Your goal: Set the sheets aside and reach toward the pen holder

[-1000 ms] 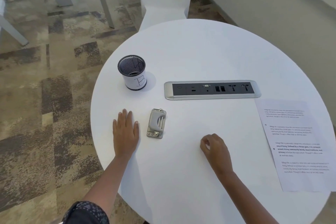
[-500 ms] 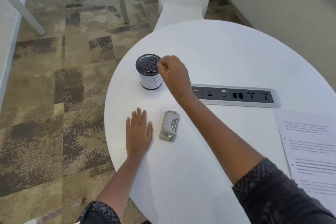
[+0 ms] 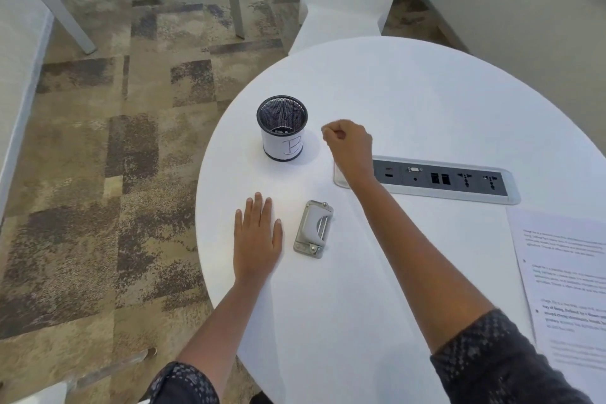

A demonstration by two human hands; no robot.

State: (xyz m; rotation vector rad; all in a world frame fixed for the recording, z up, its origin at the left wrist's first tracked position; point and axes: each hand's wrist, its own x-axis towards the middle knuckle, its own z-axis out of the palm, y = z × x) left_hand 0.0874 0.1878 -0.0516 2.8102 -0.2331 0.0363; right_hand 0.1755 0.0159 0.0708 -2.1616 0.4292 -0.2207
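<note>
Curling beside the mesh cup [image 3: 282, 128], right hand [image 3: 349, 144] fingers hide any contents; left hand [image 3: 257, 236] lies flat.

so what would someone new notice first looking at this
Most likely the right hand, fingers curled, raised just right of the black mesh cup with a paper label marked B, near the left edge of the round white table. Next, the left hand lying flat on the table beside a small metal hole punch. Behind them a socket strip is set into the tabletop.
</note>
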